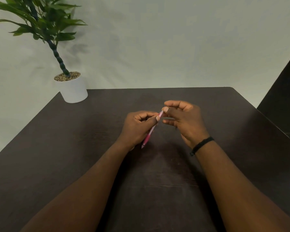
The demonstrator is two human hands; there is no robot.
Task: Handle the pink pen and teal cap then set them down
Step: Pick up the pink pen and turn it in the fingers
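My left hand [137,127] grips the pink pen [151,131] mid-barrel above the bench [90,148] while my right hand [182,119] pinches its far end; it looks light, stiff and slick, the teal cap unseen.

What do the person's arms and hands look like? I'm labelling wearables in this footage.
Both forearms are bare, with no sleeves in view. The right wrist carries a thin black band, seemingly braided, with a small knot or clasp hanging below. The left hand and right hand show no rings or gloves.
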